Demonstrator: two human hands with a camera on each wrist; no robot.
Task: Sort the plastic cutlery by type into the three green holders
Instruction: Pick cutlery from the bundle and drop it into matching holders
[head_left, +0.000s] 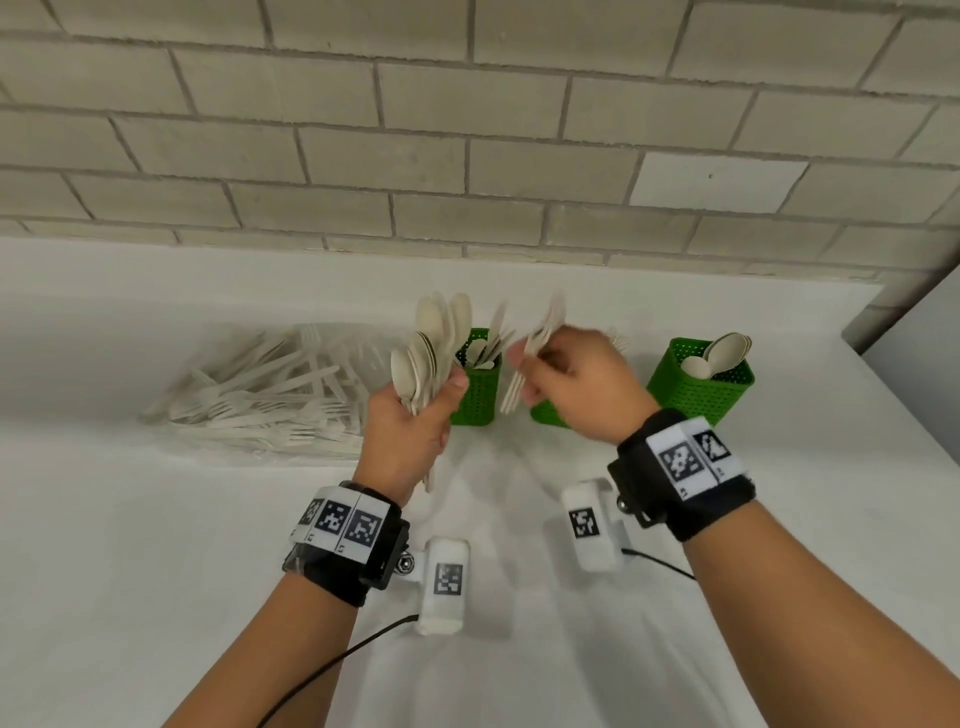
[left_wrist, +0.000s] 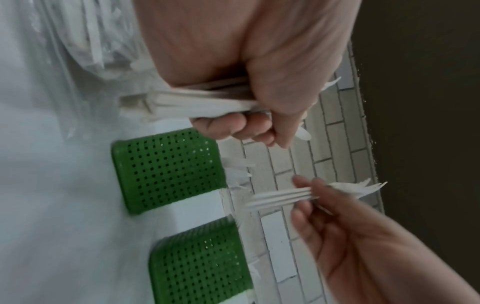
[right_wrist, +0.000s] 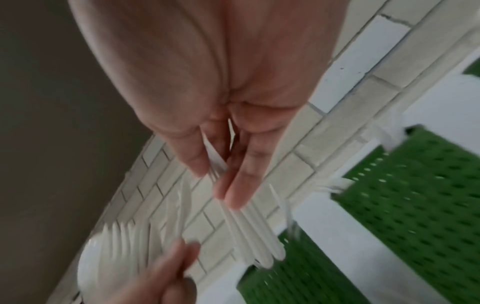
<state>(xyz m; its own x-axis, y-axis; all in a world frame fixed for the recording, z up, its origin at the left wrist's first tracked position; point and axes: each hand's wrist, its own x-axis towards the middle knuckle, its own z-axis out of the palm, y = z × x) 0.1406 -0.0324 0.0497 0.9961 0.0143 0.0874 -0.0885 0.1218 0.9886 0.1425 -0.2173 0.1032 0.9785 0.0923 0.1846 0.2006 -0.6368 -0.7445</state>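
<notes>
My left hand (head_left: 441, 400) grips a fanned bunch of beige spoons (head_left: 431, 353) by the handles, bowls up; the left wrist view shows my fingers (left_wrist: 233, 127) curled round the handles (left_wrist: 194, 98). My right hand (head_left: 540, 364) pinches several white forks (head_left: 524, 374), blurred, between the left green holder (head_left: 475, 395) and the middle green holder (head_left: 545, 413). Fork tines (left_wrist: 363, 187) stick out past that hand (left_wrist: 301, 197). The right wrist view shows thumb and fingers (right_wrist: 233, 197) on the fork handles (right_wrist: 249, 230). The right green holder (head_left: 701, 384) contains spoons. My right hand mostly hides the middle holder.
A clear plastic bag (head_left: 270, 389) full of loose white cutlery lies on the white table at the left. The left holder has white cutlery standing in it. A brick wall (head_left: 467, 156) runs behind the holders. The table's right edge (head_left: 909, 415) is near the right holder.
</notes>
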